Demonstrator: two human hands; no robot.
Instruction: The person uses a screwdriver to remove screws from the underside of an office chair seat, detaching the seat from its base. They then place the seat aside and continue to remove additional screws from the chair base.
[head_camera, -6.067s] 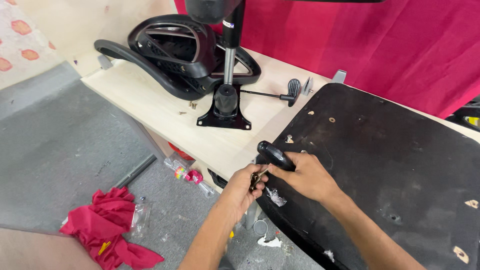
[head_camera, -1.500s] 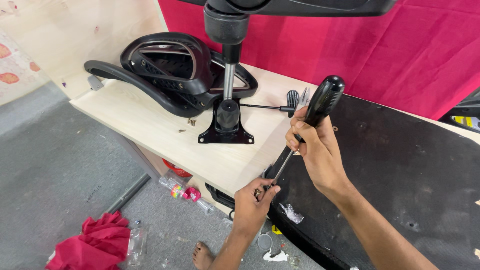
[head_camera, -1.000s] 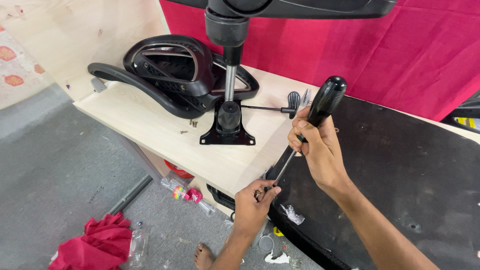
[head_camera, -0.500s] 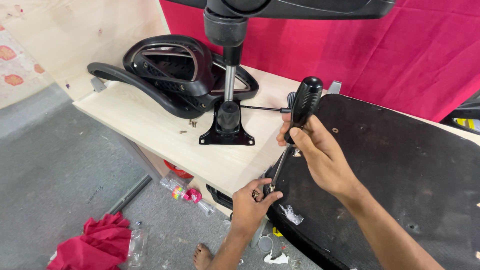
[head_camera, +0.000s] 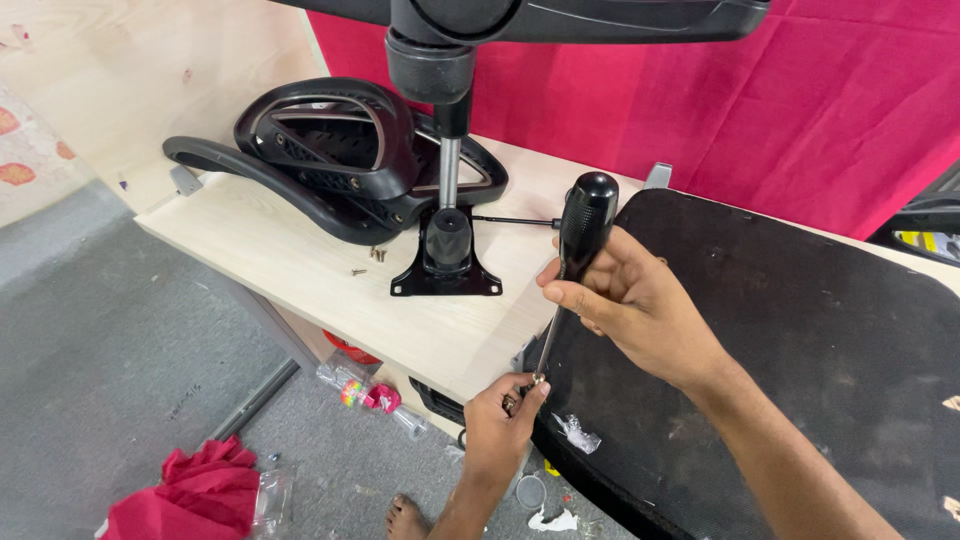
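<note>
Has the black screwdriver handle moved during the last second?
Yes. The screwdriver handle tilted left, toward the chair mechanism plate; its tip stays by the left hand.

Furniture workshop; chair parts (head_camera: 330, 150) on bench (head_camera: 300, 270); scraps on floor (head_camera: 120, 340)

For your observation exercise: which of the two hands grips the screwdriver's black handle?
The right hand grips the screwdriver; the left hand pinches near its tip, by the black seat.

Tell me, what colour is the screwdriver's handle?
Black, seen in the head view: the screwdriver handle in the right hand.
</note>
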